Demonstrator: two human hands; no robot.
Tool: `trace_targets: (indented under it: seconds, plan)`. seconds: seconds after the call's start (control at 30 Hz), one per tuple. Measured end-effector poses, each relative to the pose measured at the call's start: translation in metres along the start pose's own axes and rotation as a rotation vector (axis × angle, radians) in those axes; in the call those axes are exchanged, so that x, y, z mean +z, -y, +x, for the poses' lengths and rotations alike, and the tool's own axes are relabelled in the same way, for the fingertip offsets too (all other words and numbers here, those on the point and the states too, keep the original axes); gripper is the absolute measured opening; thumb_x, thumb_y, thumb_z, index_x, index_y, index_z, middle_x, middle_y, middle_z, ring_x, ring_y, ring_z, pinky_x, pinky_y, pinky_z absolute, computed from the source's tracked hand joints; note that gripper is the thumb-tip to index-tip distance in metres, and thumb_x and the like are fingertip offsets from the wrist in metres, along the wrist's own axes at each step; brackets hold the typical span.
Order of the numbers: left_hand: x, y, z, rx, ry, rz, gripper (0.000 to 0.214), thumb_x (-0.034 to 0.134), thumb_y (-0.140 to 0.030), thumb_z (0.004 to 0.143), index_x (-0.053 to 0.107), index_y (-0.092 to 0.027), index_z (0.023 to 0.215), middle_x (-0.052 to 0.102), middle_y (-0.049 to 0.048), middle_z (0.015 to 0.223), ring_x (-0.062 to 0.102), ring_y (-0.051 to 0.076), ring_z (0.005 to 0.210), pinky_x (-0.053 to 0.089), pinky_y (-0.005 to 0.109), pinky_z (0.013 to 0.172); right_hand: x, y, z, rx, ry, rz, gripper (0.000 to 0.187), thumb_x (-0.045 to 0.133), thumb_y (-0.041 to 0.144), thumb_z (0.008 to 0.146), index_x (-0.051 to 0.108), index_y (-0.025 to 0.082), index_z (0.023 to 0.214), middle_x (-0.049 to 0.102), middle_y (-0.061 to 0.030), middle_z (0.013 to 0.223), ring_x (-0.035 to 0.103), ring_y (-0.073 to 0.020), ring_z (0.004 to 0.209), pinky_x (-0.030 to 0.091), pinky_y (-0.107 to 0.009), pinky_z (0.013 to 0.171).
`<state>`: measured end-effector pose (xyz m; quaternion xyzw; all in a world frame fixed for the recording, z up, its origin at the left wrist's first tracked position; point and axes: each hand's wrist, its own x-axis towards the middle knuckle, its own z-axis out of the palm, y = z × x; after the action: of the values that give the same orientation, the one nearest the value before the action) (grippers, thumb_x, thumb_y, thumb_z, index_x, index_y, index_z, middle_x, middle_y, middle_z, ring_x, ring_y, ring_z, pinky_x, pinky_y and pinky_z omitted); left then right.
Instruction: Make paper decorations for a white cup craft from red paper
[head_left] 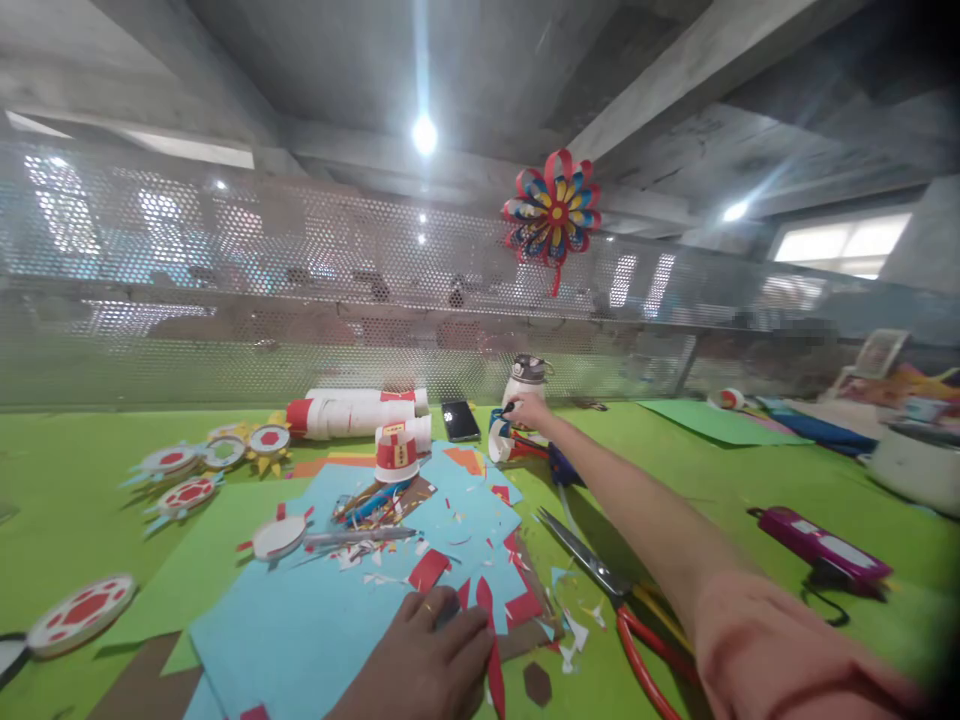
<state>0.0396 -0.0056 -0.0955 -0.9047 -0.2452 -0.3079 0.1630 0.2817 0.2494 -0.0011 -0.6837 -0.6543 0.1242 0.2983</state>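
My left hand (431,655) lies flat with fingers spread on the light blue paper (315,620) near the front edge, next to red paper scraps (480,600). My right arm stretches far across the green table, and my right hand (529,410) reaches a cluster of tape rolls (501,440) beside a white bottle (525,378). Its fingers curl round a small dark thing I cannot name. Red-handled scissors (600,580) lie under my right forearm.
White paper rolls (360,412), a red-and-white paper cup (396,452), a phone (460,420), pens (367,500) and round red-white paper medallions (180,480) sit on the table. A purple device (821,545) lies right. A paper rosette (553,212) hangs on the mesh screen.
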Motion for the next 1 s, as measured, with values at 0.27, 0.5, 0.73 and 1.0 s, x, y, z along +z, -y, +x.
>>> trace_targets:
  seconds: [0.27, 0.5, 0.73, 1.0]
  plan:
    - [0.002, 0.0, -0.002, -0.008, -0.026, 0.031, 0.017, 0.048, -0.029, 0.086, 0.059, -0.024, 0.099, 0.067, 0.0047, 0.09, 0.056, 0.021, 0.082, 0.04, 0.033, 0.065, 0.007, -0.008, 0.018, 0.004, -0.021, 0.057, 0.032, 0.056, 0.031, 0.089, 0.055, 0.016, 0.117, 0.057, -0.0079, 0.118, 0.06, -0.0219, 0.098, 0.051, -0.041, 0.081]
    - [-0.003, -0.002, 0.0, -0.036, 0.038, -0.01, 0.019, 0.046, -0.027, 0.088, 0.061, -0.024, 0.098, 0.068, 0.0028, 0.093, 0.054, 0.022, 0.084, 0.041, 0.033, 0.067, -0.03, 0.004, 0.006, -0.017, -0.223, 0.229, 0.031, 0.055, 0.031, 0.09, 0.055, 0.015, 0.116, 0.059, -0.0077, 0.115, 0.061, -0.0203, 0.095, 0.052, -0.04, 0.079]
    - [-0.032, -0.013, 0.004, -0.147, 0.248, -0.162, 0.025, 0.04, -0.024, 0.092, 0.059, -0.022, 0.109, 0.064, 0.0079, 0.102, 0.053, 0.023, 0.093, 0.041, 0.038, 0.08, -0.084, 0.012, -0.073, -0.126, -0.42, 0.529, 0.03, 0.049, 0.045, 0.088, 0.053, 0.017, 0.076, 0.052, 0.0028, 0.06, 0.05, -0.0104, 0.049, 0.042, -0.023, 0.045]
    - [-0.042, -0.012, 0.01, -0.138, 0.372, -0.206, 0.031, 0.033, -0.027, 0.095, 0.058, -0.019, 0.113, 0.063, 0.0096, 0.107, 0.05, 0.026, 0.101, 0.038, 0.042, 0.08, -0.057, 0.029, -0.2, -0.371, -0.292, 0.765, 0.026, 0.062, 0.041, 0.081, 0.054, 0.02, 0.069, 0.05, 0.0046, 0.05, 0.042, -0.0072, 0.038, 0.033, -0.021, 0.035]
